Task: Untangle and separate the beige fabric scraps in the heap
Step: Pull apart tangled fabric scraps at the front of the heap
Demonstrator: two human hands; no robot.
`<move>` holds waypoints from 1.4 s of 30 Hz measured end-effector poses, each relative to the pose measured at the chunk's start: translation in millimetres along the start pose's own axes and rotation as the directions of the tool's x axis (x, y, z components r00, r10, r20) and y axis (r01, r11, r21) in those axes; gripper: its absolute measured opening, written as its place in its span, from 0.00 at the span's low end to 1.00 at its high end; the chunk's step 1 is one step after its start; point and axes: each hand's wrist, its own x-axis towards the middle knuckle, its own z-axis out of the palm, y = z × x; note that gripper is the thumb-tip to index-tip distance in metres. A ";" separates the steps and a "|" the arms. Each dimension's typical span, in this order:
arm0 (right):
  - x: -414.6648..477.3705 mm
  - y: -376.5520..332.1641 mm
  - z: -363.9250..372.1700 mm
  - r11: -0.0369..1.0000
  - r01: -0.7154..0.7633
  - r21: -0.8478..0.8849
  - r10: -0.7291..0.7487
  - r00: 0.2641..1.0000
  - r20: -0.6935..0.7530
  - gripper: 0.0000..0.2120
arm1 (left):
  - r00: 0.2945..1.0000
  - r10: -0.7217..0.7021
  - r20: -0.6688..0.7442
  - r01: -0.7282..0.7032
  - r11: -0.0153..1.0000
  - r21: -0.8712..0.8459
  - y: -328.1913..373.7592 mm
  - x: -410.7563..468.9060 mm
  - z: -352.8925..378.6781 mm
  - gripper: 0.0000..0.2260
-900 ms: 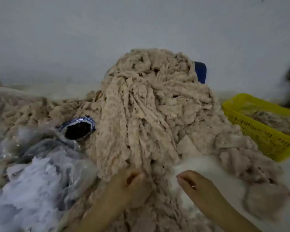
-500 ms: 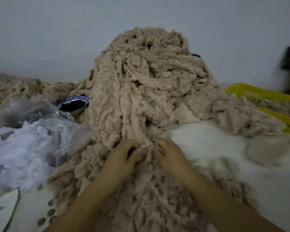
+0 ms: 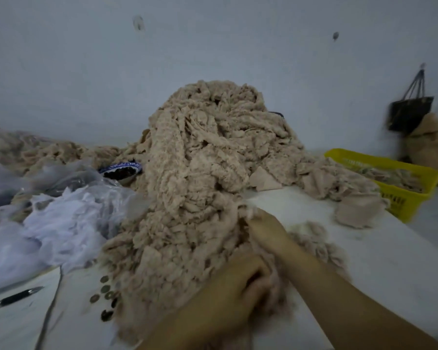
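Both hands, the left hand [image 3: 238, 282] and the right hand [image 3: 264, 229], grab cloth from one big beige heap [image 3: 200, 160], near one yellow basket [image 3: 403, 202] and one pen [image 3: 13, 299].

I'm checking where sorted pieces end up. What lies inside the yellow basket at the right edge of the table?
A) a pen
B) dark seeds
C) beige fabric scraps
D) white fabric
C: the yellow basket holds beige scraps of the same colour as the heap beside it.
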 end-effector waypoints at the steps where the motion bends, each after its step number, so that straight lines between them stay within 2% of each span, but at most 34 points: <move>1: 1.7 0.6 -4.7 0.999 -0.017 0.044 0.018 0.999 -0.031 0.15 | 0.992 -0.101 -0.070 0.096 0.993 -0.073 -5.1 2.9 -2.2 0.07; 3: 8.5 -2.3 -11.3 0.981 -0.030 0.191 0.040 0.998 -0.050 0.18 | 0.942 -0.303 -0.143 0.262 0.933 -0.246 -17.5 14.2 -10.7 0.08; 5: 20.4 -8.8 -14.2 0.972 -0.016 0.235 0.017 1.000 -0.003 0.18 | 0.900 -0.404 -0.162 0.332 0.878 -0.344 -29.5 29.7 -19.1 0.12; 7: 32.7 -15.4 -12.8 0.979 0.007 0.205 -0.010 1.000 0.014 0.19 | 0.882 -0.446 -0.152 0.352 0.838 -0.416 -42.4 46.4 -23.0 0.19; 8: 38.7 -17.4 -11.3 0.979 0.016 0.202 -0.025 0.999 0.038 0.22 | 0.873 -0.466 -0.141 0.371 0.825 -0.427 -45.8 55.4 -25.7 0.18; 10: 50.1 -17.1 -8.5 0.970 0.010 0.242 -0.036 0.994 0.103 0.26 | 0.864 -0.479 -0.154 0.373 0.816 -0.442 -57.4 70.5 -26.4 0.07; 13: 65.6 -6.1 -10.8 0.863 -0.062 0.501 0.008 0.994 0.109 0.22 | 0.863 -0.483 -0.150 0.321 0.752 -0.576 -72.3 83.5 -24.5 0.13; 15: 74.6 6.6 -14.2 0.753 -0.067 0.655 0.040 0.998 0.056 0.17 | 0.847 -0.517 -0.127 0.287 0.644 -0.709 -79.7 87.0 -22.4 0.13; 17: 79.6 22.4 -14.2 0.642 -0.081 0.762 0.114 0.993 0.009 0.11 | 0.814 -0.574 -0.086 0.243 0.472 -0.848 -85.2 87.1 -19.7 0.11; 19: 79.0 32.2 -12.3 0.576 -0.108 0.811 0.190 0.982 -0.004 0.09 | 0.793 -0.608 -0.025 0.195 0.292 -0.936 -89.5 85.2 -16.3 0.09; 21: 81.1 41.9 -11.8 0.535 -0.133 0.834 0.235 0.972 0.004 0.14 | 0.784 -0.619 0.053 0.177 0.141 -0.974 -96.7 84.1 -13.3 0.10; 22: 81.7 44.8 -12.4 0.512 -0.120 0.851 0.234 0.972 -0.003 0.17 | 0.771 -0.629 0.099 0.182 0.069 -0.981 -92.0 83.7 -16.3 0.25; 24: 79.8 41.8 -13.7 0.494 -0.093 0.864 0.204 0.979 -0.012 0.20 | 0.796 -0.587 0.149 0.131 -0.073 -0.989 -93.8 83.9 -18.0 0.06; 26: 79.3 39.5 -12.9 0.539 -0.070 0.840 0.208 0.977 -0.052 0.18 | 0.789 -0.580 0.203 0.159 -0.126 -0.979 -92.2 82.4 -23.4 0.13; 28: 78.4 39.3 -14.0 0.589 -0.026 0.808 0.167 0.982 -0.090 0.11 | 0.784 -0.590 0.194 0.140 -0.136 -0.981 -99.1 77.3 -27.8 0.22; 31: 72.1 32.4 -16.3 0.682 0.044 0.730 0.070 0.990 -0.126 0.07 | 0.780 -0.611 0.135 0.109 -0.079 -0.991 -103.9 75.5 -34.6 0.16; 32: 69.5 30.9 -13.9 0.734 0.062 0.676 0.018 0.994 -0.110 0.07 | 0.769 -0.627 0.120 0.131 -0.029 -0.991 -100.9 76.1 -34.8 0.22; 34: 64.2 31.0 -4.1 0.847 0.078 0.525 -0.043 0.996 -0.080 0.10 | 0.758 -0.652 0.005 0.204 0.229 -0.952 -98.1 75.9 -30.2 0.30; 35: 60.8 30.2 1.4 0.900 0.097 0.425 -0.071 0.995 -0.076 0.10 | 0.774 -0.630 -0.067 0.250 0.401 -0.881 -94.5 76.9 -26.9 0.28; 36: 58.4 30.0 6.4 0.934 0.126 0.335 -0.108 0.992 -0.072 0.09 | 0.795 -0.597 -0.106 0.292 0.530 -0.796 -87.3 77.4 -24.7 0.23; 37: 55.4 29.4 10.2 0.950 0.154 0.272 -0.144 0.988 -0.057 0.09 | 0.822 -0.558 -0.112 0.317 0.612 -0.725 -83.1 77.7 -22.6 0.19; 40: 49.5 25.4 15.0 0.951 0.163 0.263 -0.166 0.986 -0.012 0.12 | 0.846 -0.517 -0.131 0.307 0.673 -0.673 -78.1 78.2 -21.0 0.09; 42: 50.1 25.7 12.6 0.954 0.110 0.280 -0.104 0.994 -0.037 0.26 | 0.858 -0.487 -0.160 0.254 0.675 -0.693 -77.9 77.5 -20.6 0.08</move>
